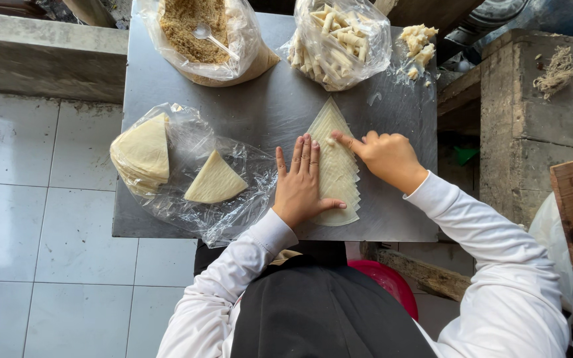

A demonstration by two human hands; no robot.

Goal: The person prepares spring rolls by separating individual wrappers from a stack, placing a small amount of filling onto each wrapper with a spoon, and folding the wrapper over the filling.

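Observation:
A fanned row of pale triangular wrapper sheets lies on the grey metal table. My left hand rests flat on the sheets' left edge, fingers spread. My right hand is on the right, its index finger touching a small dab of white paste on the top sheet. Neither hand holds anything.
Two stacks of triangular wrappers lie on clear plastic at the left. At the back stand a bag of brown crumbs with a spoon, a bag of rolled sticks and several loose rolls. A red stool is below.

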